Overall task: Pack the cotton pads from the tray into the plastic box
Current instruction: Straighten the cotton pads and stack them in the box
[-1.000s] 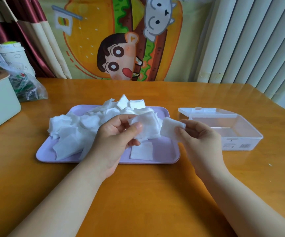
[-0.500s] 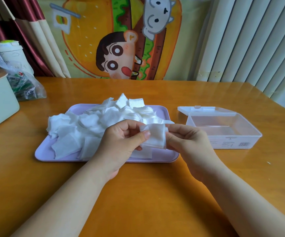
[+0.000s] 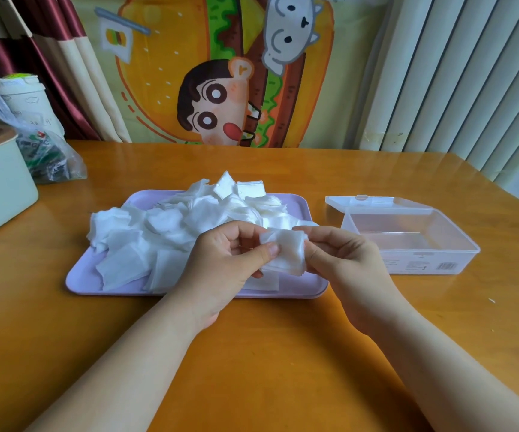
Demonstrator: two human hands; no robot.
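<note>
White cotton, soft and square: a small stack of cotton pads [image 3: 286, 252] is pinched between a person's left hand [image 3: 223, 263] and right hand [image 3: 345, 266], thumbs and curled fingers closed on opposite edges, just above the near side of the lilac plastic tray [image 3: 78, 280]. The loose heap of pads [image 3: 170, 226] lies on the tray. The clear rectangular plastic box [image 3: 432, 260], lid [image 3: 376, 202] folded back, stands just to the right and looks empty. The risk: the light, uneven stack may fan out or shed pads onto the orange wooden table [image 3: 252, 353] once one hand lets go, or snag on the box's rim.

Wooden table [image 3: 252, 369] — cartoon curtain [image 3: 220, 73]
</note>
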